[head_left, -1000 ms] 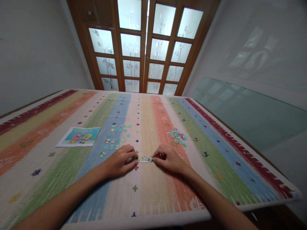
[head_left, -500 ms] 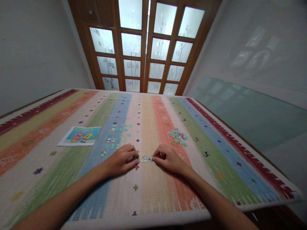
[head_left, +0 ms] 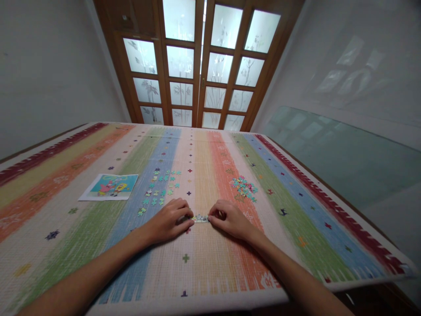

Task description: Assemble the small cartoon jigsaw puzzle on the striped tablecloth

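A short row of joined jigsaw puzzle pieces (head_left: 201, 218) lies on the striped tablecloth, running between my two hands. My left hand (head_left: 173, 219) pinches the row's left end with thumb and fingers. At its right end, my right hand (head_left: 228, 218) grips with thumb and forefinger. Both fingertips cover the ends, so the outermost pieces are partly hidden. Beyond my left hand, several loose puzzle pieces (head_left: 161, 192) are spread out in rough rows. A heap of puzzle pieces (head_left: 244, 188) sits past my right hand.
A printed cartoon picture (head_left: 113, 187) lies flat at the left. The striped tablecloth (head_left: 210, 263) covers the table, whose front edge is close to me. Wooden doors with frosted panes (head_left: 200, 87) stand behind it, and a glass panel (head_left: 342, 149) is at the right.
My left hand has shifted slightly right along the row, covering more of its left end. My right hand stays almost where it was; the loose pieces and picture have not moved.
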Motion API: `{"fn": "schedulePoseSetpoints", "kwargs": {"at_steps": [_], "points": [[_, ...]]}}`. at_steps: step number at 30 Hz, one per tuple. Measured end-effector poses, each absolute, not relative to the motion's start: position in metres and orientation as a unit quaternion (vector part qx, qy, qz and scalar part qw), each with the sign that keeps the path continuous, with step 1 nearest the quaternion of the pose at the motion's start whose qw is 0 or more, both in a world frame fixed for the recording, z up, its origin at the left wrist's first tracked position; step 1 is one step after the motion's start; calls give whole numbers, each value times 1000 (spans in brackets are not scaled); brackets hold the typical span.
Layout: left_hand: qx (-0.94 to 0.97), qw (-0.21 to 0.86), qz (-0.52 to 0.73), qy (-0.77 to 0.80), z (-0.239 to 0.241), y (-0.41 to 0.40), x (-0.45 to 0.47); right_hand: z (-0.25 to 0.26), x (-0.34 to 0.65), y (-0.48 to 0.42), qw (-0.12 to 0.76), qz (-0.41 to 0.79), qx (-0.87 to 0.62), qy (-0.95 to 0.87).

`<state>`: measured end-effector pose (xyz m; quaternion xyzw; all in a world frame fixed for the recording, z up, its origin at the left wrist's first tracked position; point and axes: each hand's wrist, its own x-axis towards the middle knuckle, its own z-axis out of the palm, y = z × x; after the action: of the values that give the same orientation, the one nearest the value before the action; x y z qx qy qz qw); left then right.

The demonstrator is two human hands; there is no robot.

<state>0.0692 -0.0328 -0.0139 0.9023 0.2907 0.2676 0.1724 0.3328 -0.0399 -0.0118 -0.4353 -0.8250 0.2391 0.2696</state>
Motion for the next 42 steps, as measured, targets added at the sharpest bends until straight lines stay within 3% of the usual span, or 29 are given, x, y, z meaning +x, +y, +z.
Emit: {"fn": "schedulePoseSetpoints", "kwargs": {"at_steps": [24,31,42], "points": [[894,140,301,301,-5,-28,62,-10,336,-39,270,284,-455,-800],[850,99,342,387,-5,-6,33,-12,338,-38,263,279,-466,-798],[823,49,270,498,-20,14,14,-11,337,-38,272,271,-475,-792]]}}
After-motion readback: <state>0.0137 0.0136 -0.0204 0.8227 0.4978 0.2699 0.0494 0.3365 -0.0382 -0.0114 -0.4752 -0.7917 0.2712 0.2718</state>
